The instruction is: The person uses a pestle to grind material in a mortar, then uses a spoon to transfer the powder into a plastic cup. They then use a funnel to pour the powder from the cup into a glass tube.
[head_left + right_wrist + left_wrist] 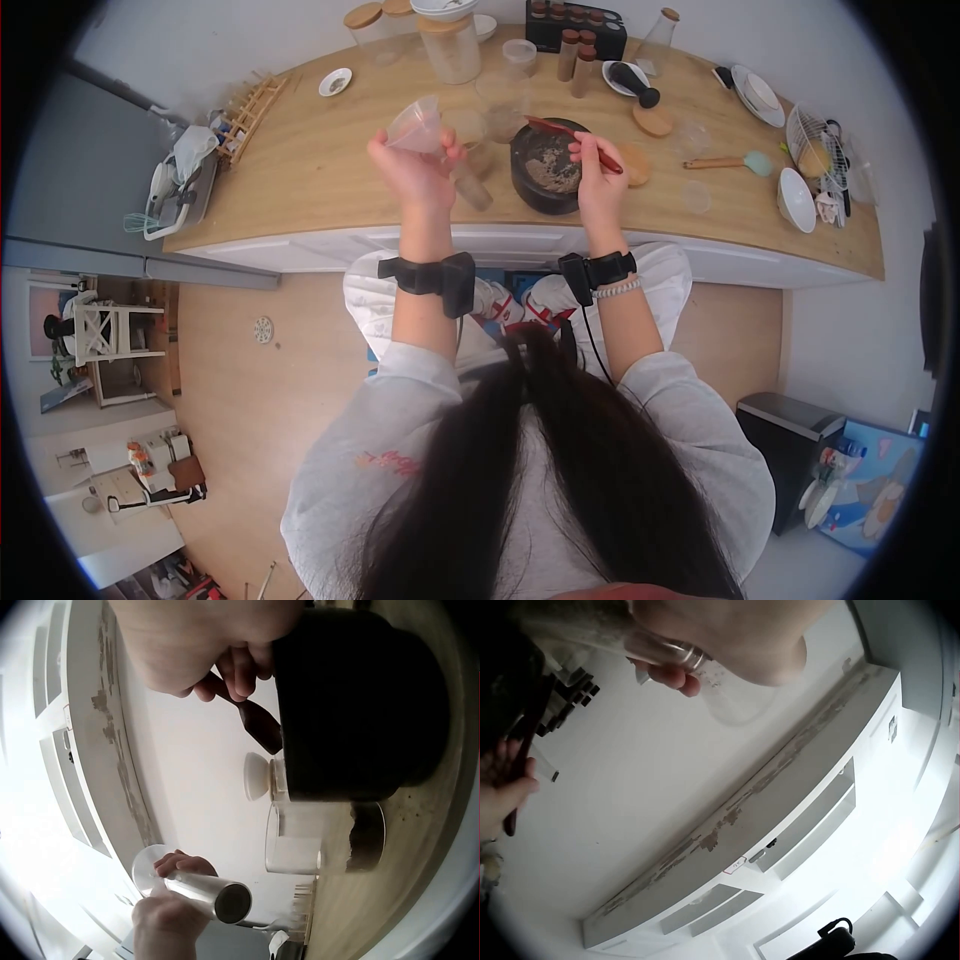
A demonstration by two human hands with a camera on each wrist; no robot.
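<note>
The left hand [415, 180] grips a clear tube [472, 190] with a clear funnel [415, 125] at one end, raised in front of the counter. In the right wrist view, the tube [210, 894] is tilted, the funnel [148, 866] beyond the fingers. A dark red-brown spoon [550, 125] is pinched by the right hand [602, 190], over a black pot [530, 185] of grey-brown crumbly material. The right wrist view has the spoon's head [259, 727] beside the dark pot [360, 705]; whether they touch, I cannot tell.
Behind stand a wood-lidded jar [450, 50], a spice rack [575, 30] and a mortar with pestle [640, 88]. A clear container with dark contents [300, 840] is beside the pot. Rightward lie a spatula [725, 163] and white bowl [796, 200]; a wooden rack [250, 115] is left.
</note>
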